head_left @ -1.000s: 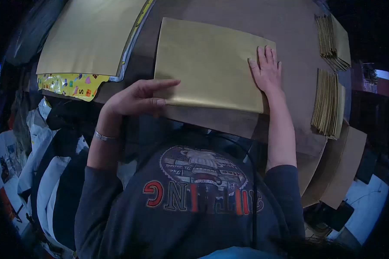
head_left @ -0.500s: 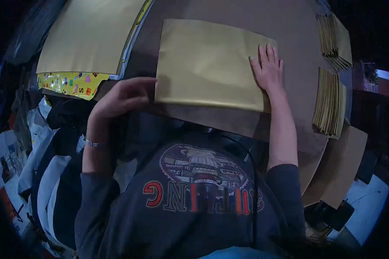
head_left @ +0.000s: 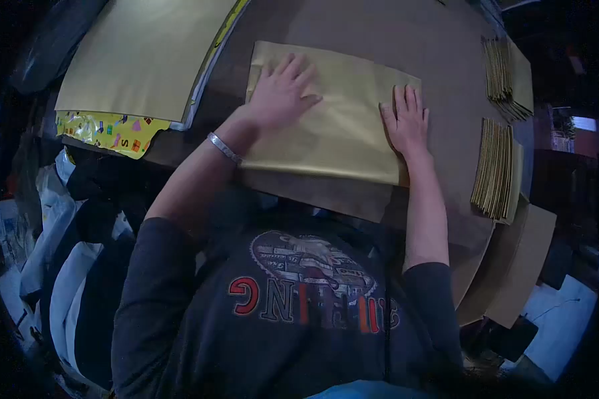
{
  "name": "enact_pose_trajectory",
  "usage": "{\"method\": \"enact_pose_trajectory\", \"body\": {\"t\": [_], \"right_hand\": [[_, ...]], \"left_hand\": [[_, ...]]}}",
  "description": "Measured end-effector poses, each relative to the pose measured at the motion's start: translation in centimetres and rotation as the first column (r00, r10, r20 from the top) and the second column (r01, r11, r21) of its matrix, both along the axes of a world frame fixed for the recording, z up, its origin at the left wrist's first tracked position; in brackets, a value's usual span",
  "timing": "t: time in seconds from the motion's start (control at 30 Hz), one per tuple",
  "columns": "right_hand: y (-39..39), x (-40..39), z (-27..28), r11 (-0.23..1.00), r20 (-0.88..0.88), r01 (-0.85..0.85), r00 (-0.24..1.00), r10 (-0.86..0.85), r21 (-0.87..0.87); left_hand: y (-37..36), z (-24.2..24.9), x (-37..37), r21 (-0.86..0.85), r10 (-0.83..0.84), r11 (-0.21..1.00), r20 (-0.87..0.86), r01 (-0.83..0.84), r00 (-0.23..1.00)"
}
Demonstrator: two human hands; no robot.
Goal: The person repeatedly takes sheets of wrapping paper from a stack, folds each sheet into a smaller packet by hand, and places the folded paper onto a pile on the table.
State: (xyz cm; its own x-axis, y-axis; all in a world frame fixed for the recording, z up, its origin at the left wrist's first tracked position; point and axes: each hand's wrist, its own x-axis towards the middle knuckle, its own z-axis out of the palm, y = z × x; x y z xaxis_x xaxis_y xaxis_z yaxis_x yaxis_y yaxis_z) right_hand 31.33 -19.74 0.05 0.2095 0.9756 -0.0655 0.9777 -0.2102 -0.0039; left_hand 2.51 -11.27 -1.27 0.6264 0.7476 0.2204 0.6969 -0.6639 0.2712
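Grip open: left hand (head_left: 283,96), right hand (head_left: 408,126) spread on gold paper (head_left: 343,123).

On the bench (head_left: 449,179), we have a sheet (head_left: 346,149) before us near the front edge. To our left, a pile of sheets (head_left: 140,60) lies on a wrapper (head_left: 116,133). To our right sit two bundles, the far bundle (head_left: 500,73) behind the near bundle (head_left: 492,169).

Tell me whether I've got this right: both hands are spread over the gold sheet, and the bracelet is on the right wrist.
Wrong wrist: the head view shows the bracelet at the wrist of the left hand, not of the right hand. Both are indeed spread over the gold sheet.
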Motion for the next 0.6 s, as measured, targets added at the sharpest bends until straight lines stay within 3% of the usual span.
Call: {"method": "enact_pose_trajectory", "body": {"t": [0.13,0.17,0.27,0.37,0.47,0.53,0.57,0.6], "right_hand": [[0.1,0.5,-0.9,0.999,0.009,-0.034,0.999,0.034,0.025],[0.0,0.5,-1.0,0.999,0.002,-0.035,0.999,0.035,0.032],[0.2,0.6,-0.8,0.999,-0.017,-0.025,1.000,0.026,0.035],[0.0,0.1,-0.4,1.000,-0.016,-0.006,1.000,0.007,0.011],[0.0,0.1,-0.2,1.000,-0.028,-0.009,1.000,0.010,0.012],[0.1,0.7,-1.1,0.998,-0.014,-0.044,0.999,0.044,0.048],[0.1,0.6,-1.1,0.998,-0.020,-0.038,0.999,0.039,0.044],[0.1,0.6,-1.0,0.999,-0.024,-0.033,0.999,0.034,0.041]], "left_hand": [[2.4,-0.1,-2.1,0.113,0.074,0.991,-0.048,-0.068,0.996],[3.0,-0.2,-2.5,0.079,0.088,0.993,-0.030,-0.086,0.996],[3.3,1.5,-2.6,-0.050,0.142,0.987,-0.194,-0.155,0.971],[2.8,0.6,-2.6,0.023,0.171,0.985,-0.198,-0.170,0.965],[1.0,0.9,-3.1,0.112,-0.006,0.993,-0.213,0.030,0.977],[-0.9,1.3,-3.2,0.066,-0.135,0.986,-0.224,0.153,0.965],[-1.7,1.9,-3.2,-0.080,-0.224,0.974,-0.273,0.210,0.936],[-2.4,2.1,-3.5,-0.083,-0.225,0.974,-0.273,0.210,0.935]]}}
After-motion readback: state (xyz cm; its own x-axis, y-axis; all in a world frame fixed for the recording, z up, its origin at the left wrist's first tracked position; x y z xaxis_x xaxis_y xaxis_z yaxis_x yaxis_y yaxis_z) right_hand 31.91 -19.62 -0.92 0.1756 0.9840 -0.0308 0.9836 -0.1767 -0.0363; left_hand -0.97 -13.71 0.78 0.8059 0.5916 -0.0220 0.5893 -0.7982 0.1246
